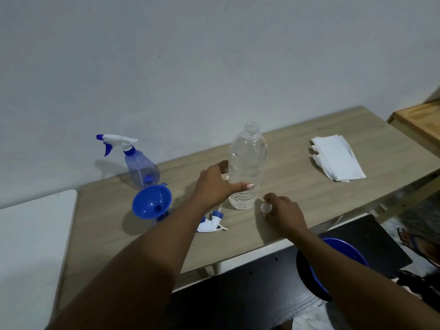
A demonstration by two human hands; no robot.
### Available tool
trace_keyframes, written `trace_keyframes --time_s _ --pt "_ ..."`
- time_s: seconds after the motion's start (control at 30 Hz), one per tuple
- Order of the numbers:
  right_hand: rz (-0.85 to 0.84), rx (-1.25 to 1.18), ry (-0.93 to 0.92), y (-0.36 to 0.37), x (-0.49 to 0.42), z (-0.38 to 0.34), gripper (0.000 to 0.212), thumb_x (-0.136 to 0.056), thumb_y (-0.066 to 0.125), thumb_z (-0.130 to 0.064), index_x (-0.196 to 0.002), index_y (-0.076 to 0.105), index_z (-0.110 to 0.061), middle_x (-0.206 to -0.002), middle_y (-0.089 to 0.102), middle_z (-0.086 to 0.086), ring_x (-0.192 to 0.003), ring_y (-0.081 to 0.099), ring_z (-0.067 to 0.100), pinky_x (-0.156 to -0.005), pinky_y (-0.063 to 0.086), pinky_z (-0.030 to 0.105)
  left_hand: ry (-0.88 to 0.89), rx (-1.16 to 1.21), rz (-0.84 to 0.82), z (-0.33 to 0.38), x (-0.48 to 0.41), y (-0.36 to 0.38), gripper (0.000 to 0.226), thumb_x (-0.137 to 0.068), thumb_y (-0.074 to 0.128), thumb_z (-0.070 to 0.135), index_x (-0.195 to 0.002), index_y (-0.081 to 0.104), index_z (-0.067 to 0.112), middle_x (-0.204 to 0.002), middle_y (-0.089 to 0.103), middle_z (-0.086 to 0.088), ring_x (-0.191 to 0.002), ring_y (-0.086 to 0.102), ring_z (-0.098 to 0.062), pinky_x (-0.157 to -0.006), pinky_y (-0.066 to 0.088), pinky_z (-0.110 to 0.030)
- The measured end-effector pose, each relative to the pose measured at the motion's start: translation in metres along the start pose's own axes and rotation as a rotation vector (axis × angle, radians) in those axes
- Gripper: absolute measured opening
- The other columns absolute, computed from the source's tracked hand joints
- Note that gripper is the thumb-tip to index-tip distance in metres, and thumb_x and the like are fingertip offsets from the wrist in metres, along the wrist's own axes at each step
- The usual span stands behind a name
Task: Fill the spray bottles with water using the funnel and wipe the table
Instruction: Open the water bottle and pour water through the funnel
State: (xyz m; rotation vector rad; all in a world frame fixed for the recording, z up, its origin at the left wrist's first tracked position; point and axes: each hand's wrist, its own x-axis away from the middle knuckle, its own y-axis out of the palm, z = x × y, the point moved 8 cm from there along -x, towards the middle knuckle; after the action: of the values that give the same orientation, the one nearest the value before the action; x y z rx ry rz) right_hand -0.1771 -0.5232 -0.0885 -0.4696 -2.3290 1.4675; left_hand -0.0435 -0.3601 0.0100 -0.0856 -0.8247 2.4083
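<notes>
Uncapped water bottle stands upright on desk. L hand wraps bottle's lower half, thumb across front. R hand pinches white cap on desk, just R of bottle base. Funnel sits L of bottle; loose spray head front-L; assembled spray bottle farther L; tissues well R.

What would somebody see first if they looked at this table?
Probably the tall clear bottle, standing uncapped in the middle of the table. The left hand is curled round it, and the right hand pinches a small white cap beside its base. Next come the bright blue funnel and the spray bottle behind it at the picture's left, and the white paper towels at the right.
</notes>
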Motion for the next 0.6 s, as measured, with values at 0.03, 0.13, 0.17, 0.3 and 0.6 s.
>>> trace_keyframes --time_s 0.03,0.13,0.17,0.3,0.6 --pt "-0.034 -0.027 -0.001 -0.001 -0.003 0.000 0.050 -0.083 0.070 -0.037 -0.129 0.053 -0.025 -0.117 0.066 0.002 -0.104 0.062 0.024 -0.083 0.046 0.034 -0.005 0.005 -0.001 0.001 0.001 0.000 0.092 -0.040 0.084 0.076 -0.121 0.066 0.037 -0.121 0.069 0.017 -0.100 0.070 -0.007 -0.096 0.055 -0.037" --pt "-0.037 -0.444 0.027 -0.035 -0.012 0.000 0.077 -0.073 0.085 -0.032 -0.139 0.047 -0.024 -0.135 0.057 0.000 -0.124 0.055 0.023 -0.100 0.046 0.042 0.004 0.032 -0.024 0.003 0.004 0.001 0.087 -0.046 0.089 0.065 -0.124 0.064 0.035 -0.124 0.068 0.016 -0.102 0.069 -0.008 -0.097 0.054 -0.037" --pt "-0.050 -0.648 0.020 -0.053 -0.015 -0.004 0.087 -0.070 0.088 -0.028 -0.143 0.042 -0.025 -0.141 0.051 -0.002 -0.128 0.050 0.020 -0.104 0.045 0.042 0.009 0.052 -0.035 0.003 0.006 0.002 0.085 -0.050 0.092 0.056 -0.127 0.062 0.034 -0.125 0.067 0.015 -0.102 0.069 -0.009 -0.096 0.055 -0.037" --pt "-0.215 -1.015 -0.149 -0.103 -0.018 -0.054 0.113 -0.056 0.096 -0.029 -0.148 0.030 -0.037 -0.151 0.043 -0.010 -0.137 0.042 0.012 -0.108 0.042 0.042 0.003 0.148 -0.045 -0.017 0.024 0.007 0.088 -0.060 0.092 0.026 -0.139 0.053 0.030 -0.125 0.064 0.012 -0.100 0.068 -0.005 -0.093 0.057 -0.037" --pt "0.127 -0.977 -0.200 -0.084 -0.026 -0.092 0.078 -0.058 0.096 -0.033 -0.126 0.061 -0.018 -0.117 0.072 0.001 -0.108 0.069 0.016 -0.095 0.056 0.048 -0.119 -0.042 0.117 -0.104 0.119 0.016 0.023 -0.077 0.074 0.038 -0.099 0.069 0.035 -0.067 0.065 0.014 -0.065 0.065 -0.004 -0.070 0.057 -0.031"
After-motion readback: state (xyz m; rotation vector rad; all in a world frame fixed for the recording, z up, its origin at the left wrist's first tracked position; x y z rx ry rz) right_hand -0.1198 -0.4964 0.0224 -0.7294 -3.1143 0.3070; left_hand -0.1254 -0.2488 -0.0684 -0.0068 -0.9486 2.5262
